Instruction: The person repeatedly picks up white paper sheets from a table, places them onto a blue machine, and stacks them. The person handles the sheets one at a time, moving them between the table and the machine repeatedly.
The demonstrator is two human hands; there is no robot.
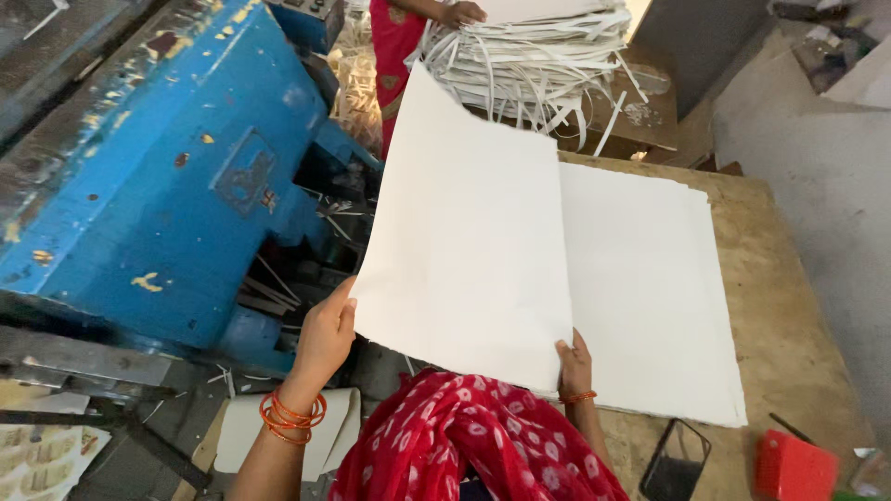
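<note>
I hold a large white paper sheet [464, 232] lifted off a white paper stack [650, 288] that lies on a wooden table [789, 306]. My left hand [327, 336] grips the sheet's lower left edge, out past the table's left side. My right hand [575, 364] grips the sheet's bottom right corner, over the stack. The sheet tilts up toward the far left and hides the left part of the stack. Orange bangles ring both my wrists.
A blue machine [167, 176] fills the left. Another person's hand [461, 13] rests on a pile of white paper strips [538, 56] at the far side. A dark phone [675, 461] and a red box [794, 468] lie on the table's near edge.
</note>
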